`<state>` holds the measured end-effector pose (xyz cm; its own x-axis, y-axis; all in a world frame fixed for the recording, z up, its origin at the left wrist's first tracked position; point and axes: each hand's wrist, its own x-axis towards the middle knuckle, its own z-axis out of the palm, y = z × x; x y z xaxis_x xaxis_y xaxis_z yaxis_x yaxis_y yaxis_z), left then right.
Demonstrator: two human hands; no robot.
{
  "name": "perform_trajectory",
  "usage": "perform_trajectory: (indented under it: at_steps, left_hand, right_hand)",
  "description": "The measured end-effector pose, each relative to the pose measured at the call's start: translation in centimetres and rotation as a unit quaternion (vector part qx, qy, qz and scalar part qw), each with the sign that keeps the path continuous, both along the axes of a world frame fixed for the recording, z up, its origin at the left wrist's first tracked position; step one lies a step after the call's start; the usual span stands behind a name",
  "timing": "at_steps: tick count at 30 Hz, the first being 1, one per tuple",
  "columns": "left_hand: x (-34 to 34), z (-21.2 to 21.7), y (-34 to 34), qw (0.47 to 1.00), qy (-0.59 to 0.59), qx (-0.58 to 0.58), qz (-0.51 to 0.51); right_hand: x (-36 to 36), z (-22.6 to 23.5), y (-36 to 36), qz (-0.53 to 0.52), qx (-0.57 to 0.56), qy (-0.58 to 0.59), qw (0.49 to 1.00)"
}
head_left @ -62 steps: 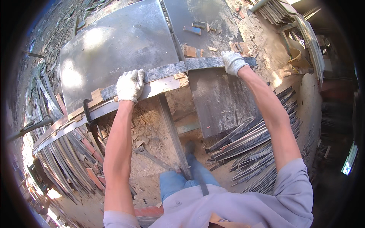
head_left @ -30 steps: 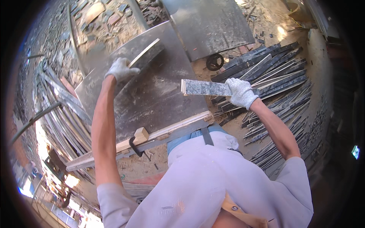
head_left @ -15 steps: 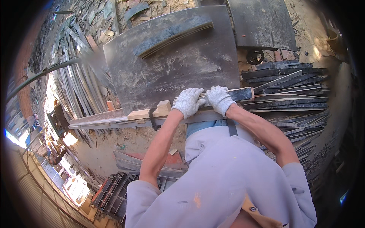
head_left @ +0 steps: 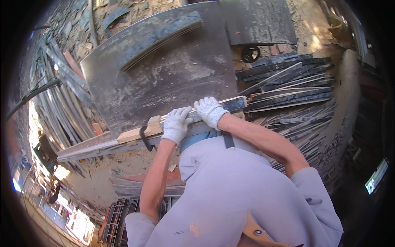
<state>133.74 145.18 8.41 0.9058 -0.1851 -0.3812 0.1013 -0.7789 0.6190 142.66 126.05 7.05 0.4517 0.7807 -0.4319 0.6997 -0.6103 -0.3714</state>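
My left hand (head_left: 177,123), in a white knit glove, closes over a stack of thin board strips (head_left: 236,104) at the near edge of a dark metal table (head_left: 189,61). My right hand (head_left: 211,112), gloved alike, grips the same strips farther right, fingers bent over the top. The strips lie on edge side by side, with pale wood edges and a dark face; their right end sticks out past my right hand. Just left of my left hand is a pale wood block (head_left: 154,124) on a long wooden guide, with a black clamp (head_left: 145,138) around it.
Another strip stack (head_left: 162,39) lies across the table's far part. Piles of dark strips (head_left: 292,88) lie at the right, near a black handwheel (head_left: 250,54). Long strips (head_left: 61,94) heap at the left. Metal frames (head_left: 117,220) stand at the lower left.
The whole scene has shifted left in the picture as my head moved. Both hands stay on the strips, close together, with little change in their grip.
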Motion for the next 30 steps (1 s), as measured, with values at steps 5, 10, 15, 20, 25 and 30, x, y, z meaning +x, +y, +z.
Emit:
perform_trajectory:
  at_steps: [5,10,15,20,25,30]
  left_hand:
    - [-0.5,-0.1,0.3,1.000,-0.008,0.013,-0.018]
    - [-0.5,0.2,0.1,1.000,-0.015,0.007,-0.017]
    - [-0.5,0.6,0.2,0.997,-0.021,0.051,-0.047]
    - [-0.4,0.6,-0.1,0.997,0.005,0.069,-0.035]
    - [-0.2,0.8,-0.1,0.997,-0.017,0.063,-0.042]
    - [-0.7,1.7,1.2,0.989,0.038,0.142,-0.004]
  right_hand:
    - [1.8,2.1,-4.2,-0.079,0.016,0.159,0.984]
    - [-0.6,1.3,-6.1,-0.135,0.050,0.086,0.986]
    - [-2.0,-1.0,-6.8,-0.166,0.126,0.066,0.976]
    - [-2.9,-2.6,-6.9,-0.166,0.153,0.022,0.974]
    - [-2.9,-2.6,-6.9,-0.147,0.152,-0.001,0.977]
    - [-2.7,-2.7,-6.9,-0.146,0.139,0.027,0.979]
